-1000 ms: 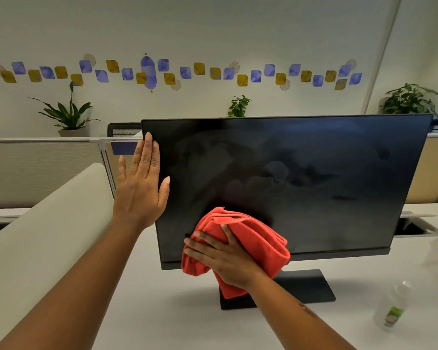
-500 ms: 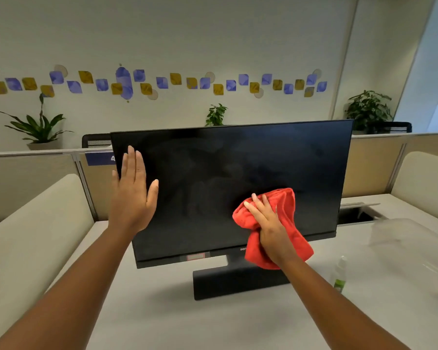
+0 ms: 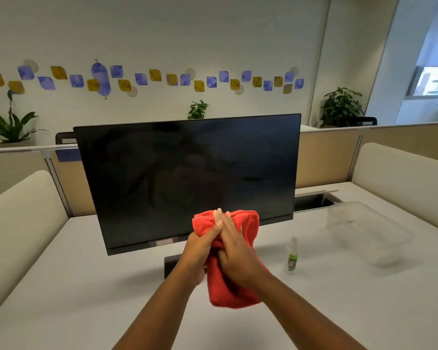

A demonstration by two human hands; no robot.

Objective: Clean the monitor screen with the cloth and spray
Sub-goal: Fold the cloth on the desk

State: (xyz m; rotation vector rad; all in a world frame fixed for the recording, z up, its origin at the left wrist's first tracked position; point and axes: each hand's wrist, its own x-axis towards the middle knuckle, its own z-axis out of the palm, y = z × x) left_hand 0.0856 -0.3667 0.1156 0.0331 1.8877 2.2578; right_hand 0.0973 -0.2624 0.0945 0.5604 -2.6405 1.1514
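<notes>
Both hands' fingers closed round red cloth (image 3: 234, 286): left hand (image 3: 200, 251), right hand (image 3: 234, 258).

left hand (image 3: 200, 251): we took it off the left edge of the flat black monitor screen (image 3: 187, 178); now clasping the crumpled red microfibre cloth (image 3: 238, 284).
right hand (image 3: 234, 253): pulled back from the glass, gripping the same cloth.
cloth: was pressed to the screen's lower right half a second ago; now bunched between both our hands in front of it, tail hanging down.
</notes>
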